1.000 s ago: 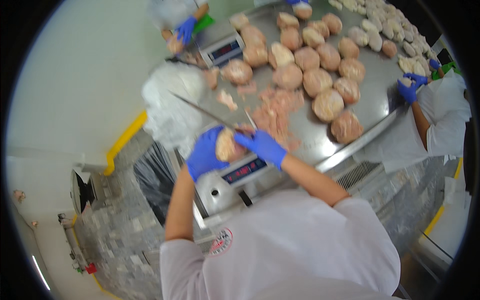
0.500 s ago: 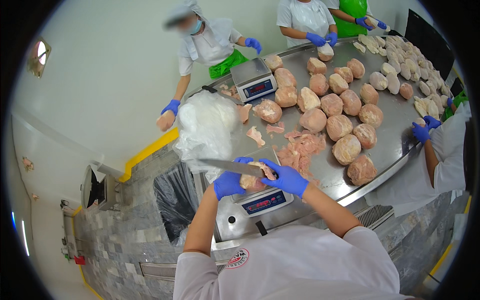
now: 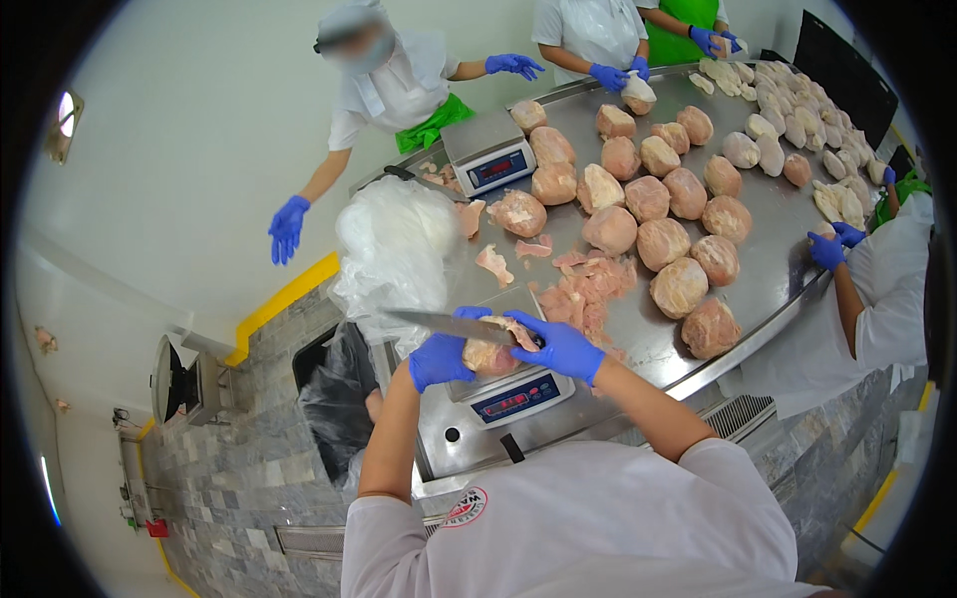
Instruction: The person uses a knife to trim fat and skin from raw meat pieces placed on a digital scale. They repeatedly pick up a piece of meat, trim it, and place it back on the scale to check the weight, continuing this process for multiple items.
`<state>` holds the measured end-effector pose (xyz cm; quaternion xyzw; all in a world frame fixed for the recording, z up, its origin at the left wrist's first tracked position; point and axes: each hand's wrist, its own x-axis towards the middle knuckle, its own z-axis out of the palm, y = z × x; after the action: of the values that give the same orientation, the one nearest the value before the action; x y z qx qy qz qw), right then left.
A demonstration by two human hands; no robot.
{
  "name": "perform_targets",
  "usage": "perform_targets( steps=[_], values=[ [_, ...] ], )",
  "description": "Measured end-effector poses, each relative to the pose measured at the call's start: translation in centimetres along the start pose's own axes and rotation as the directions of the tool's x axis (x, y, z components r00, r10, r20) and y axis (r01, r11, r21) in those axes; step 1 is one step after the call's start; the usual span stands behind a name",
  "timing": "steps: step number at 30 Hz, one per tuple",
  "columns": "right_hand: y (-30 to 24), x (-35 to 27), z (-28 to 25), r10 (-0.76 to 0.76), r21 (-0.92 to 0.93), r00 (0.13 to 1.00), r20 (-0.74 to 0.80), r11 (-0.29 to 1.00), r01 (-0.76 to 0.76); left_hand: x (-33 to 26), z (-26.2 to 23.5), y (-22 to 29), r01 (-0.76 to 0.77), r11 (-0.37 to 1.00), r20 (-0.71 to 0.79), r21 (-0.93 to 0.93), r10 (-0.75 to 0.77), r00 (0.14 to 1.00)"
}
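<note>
Both of my hands wear blue gloves and are over a digital scale (image 3: 546, 395) at the near edge of the steel table. My left hand (image 3: 444, 361) grips a round lump of raw meat (image 3: 486, 358) from its left side. In my right hand (image 3: 565, 348) is a knife (image 3: 449, 325), its long blade pointing left across the top of the lump. A loose pale flap of meat (image 3: 520, 332) stands up beside the blade, near my right fingers. Pink trimmings (image 3: 588, 289) lie in a pile just beyond the scale.
Clear plastic bags (image 3: 394, 239) are heaped at the table's left edge, above a black-lined bin (image 3: 344, 399). Several meat lumps (image 3: 663, 244) cover the middle. A second scale (image 3: 488, 149) stands at the far side, where a co-worker's gloved hands (image 3: 289, 229) are spread. Others work around the table.
The co-worker at far left has let go of a meat piece, which now shows by the bin, whose black liner has shifted. My hands and knife keep nearly the same pose.
</note>
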<state>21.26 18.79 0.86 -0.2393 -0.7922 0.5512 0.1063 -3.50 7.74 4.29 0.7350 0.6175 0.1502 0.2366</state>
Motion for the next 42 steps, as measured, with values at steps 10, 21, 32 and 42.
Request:
perform_targets(
  steps=[10, 21, 32, 42],
  values=[
    [1.9, 0.9, 1.6, 0.092, 0.377, 0.994, -0.061, 0.924, -0.062, -0.8, -0.2, 1.7, -0.063, 0.997, -0.003, -0.036, 0.063, 0.998],
    [7.2, -1.6, -2.5, 0.242, 0.307, 0.95, -0.198, 0.936, -0.174, -5.3, 1.0, 2.0, 0.128, 0.981, -0.334, -0.143, -0.17, 0.927],
    [-0.9, -7.0, -4.5, 0.084, -0.406, 0.986, -0.142, 0.904, -0.135, -2.5, 2.9, 7.3, 0.309, 0.949, -0.533, -0.068, -0.296, 0.793],
    [-8.4, -9.6, -3.7, 0.216, -0.705, 0.976, 0.028, 0.696, -0.134, 0.5, 5.1, 7.6, 0.481, 0.864, -0.499, -0.146, -0.485, 0.719]
  ],
)
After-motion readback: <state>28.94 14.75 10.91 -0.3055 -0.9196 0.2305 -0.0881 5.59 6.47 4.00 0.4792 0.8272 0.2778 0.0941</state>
